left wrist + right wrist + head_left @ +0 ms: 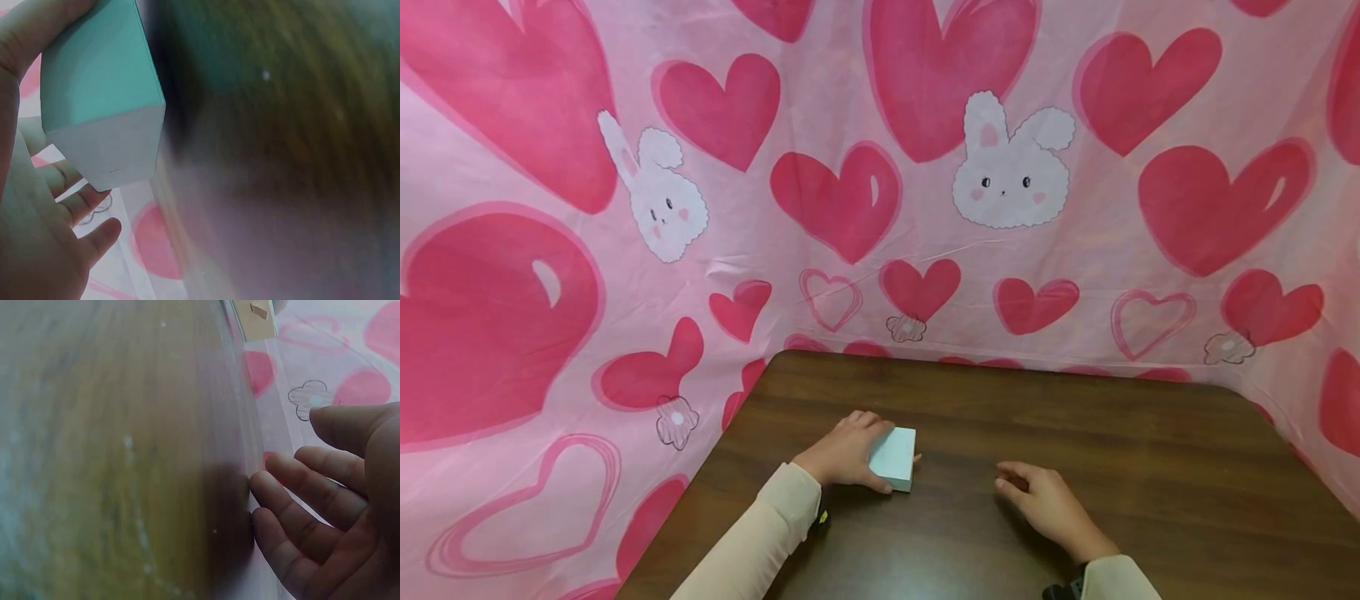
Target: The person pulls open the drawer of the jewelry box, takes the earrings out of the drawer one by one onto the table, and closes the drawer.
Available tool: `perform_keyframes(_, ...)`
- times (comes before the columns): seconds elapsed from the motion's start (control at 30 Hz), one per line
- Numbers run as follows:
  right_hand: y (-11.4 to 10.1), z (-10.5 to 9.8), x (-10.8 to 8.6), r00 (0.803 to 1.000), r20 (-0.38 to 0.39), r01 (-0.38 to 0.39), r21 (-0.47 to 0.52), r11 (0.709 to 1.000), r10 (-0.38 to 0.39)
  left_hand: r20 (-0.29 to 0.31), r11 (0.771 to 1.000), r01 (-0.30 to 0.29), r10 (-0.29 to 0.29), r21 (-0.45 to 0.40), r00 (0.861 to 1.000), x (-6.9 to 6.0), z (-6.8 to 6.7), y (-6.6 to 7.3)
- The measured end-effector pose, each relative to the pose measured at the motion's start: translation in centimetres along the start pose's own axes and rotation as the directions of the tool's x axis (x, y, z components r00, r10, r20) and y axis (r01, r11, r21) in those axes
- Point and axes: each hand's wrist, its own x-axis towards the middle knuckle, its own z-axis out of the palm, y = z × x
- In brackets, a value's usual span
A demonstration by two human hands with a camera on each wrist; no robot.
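Note:
A small pale-teal box (pixel 892 457) with white sides is on or just above the table, left of the middle. My left hand (pixel 850 452) holds it from the left, thumb on the near side and fingers at the far side. In the left wrist view the box (pixel 103 69) shows a teal face and a whitish end, with the thumb along it. To the right of the box, my right hand (pixel 1041 498) is low over the table, fingers loosely bent and holding nothing. The right wrist view shows a tan face of the box (pixel 256 319) beyond that hand (pixel 331 506).
The dark wood-grain table (pixel 1075 425) has rounded far corners. A pink cloth (pixel 925 200) printed with hearts and rabbits hangs behind it and along the left side. Dark bands are partly visible at both wrists by the cream sleeves (pixel 752 533).

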Motion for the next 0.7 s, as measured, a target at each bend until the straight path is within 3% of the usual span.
perform_keyframes(0.7,-0.4,0.5,0.4,0.998,0.057,-0.008,0.037,0.999,0.006,0.011,0.999,-0.035,0.034,0.024,0.999,0.6,0.6,2.4)
